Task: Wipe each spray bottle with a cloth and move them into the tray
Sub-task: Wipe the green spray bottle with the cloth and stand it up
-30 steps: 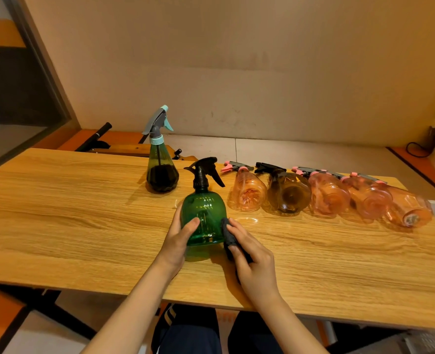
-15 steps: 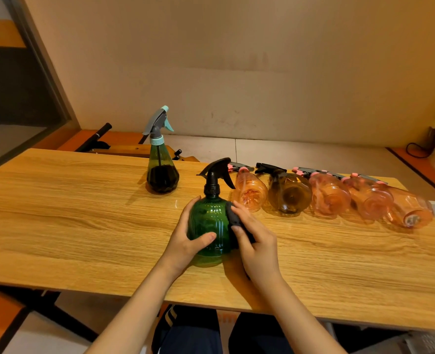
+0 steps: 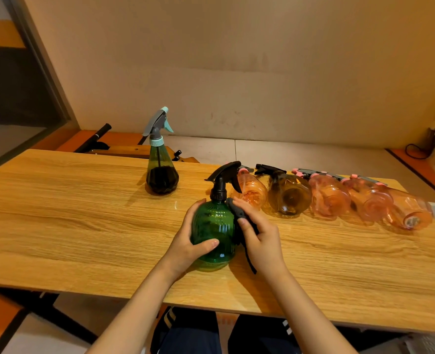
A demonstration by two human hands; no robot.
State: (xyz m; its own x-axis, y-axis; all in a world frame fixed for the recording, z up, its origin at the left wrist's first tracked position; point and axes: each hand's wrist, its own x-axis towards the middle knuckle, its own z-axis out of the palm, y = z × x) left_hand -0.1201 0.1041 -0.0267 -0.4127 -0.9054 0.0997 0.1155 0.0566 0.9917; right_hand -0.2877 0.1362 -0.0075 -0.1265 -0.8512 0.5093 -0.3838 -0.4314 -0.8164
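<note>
Shifted since earlier: dark cloth [image 3: 240,218] had climbed from green spray bottle [image 3: 214,231] base to its shoulder. Right hand [image 3: 260,238] pinched cloth against bottle; left hand [image 3: 189,241] curled round bottle, upright on table [image 3: 83,226].

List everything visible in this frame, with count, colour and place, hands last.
Round spray bottle: 1, green with black trigger, upright, near table centre.
Conical spray bottle: 1, dark with grey-teal trigger, upright, far left.
Lying pink spray bottles: 4, in the far-right row.
Lying brown spray bottle: 1, second in that row.
Cloth: 1, dark, against green bottle.
Table: 1, light wood.
Left hand: grips green bottle.
Right hand: holds cloth.
</note>
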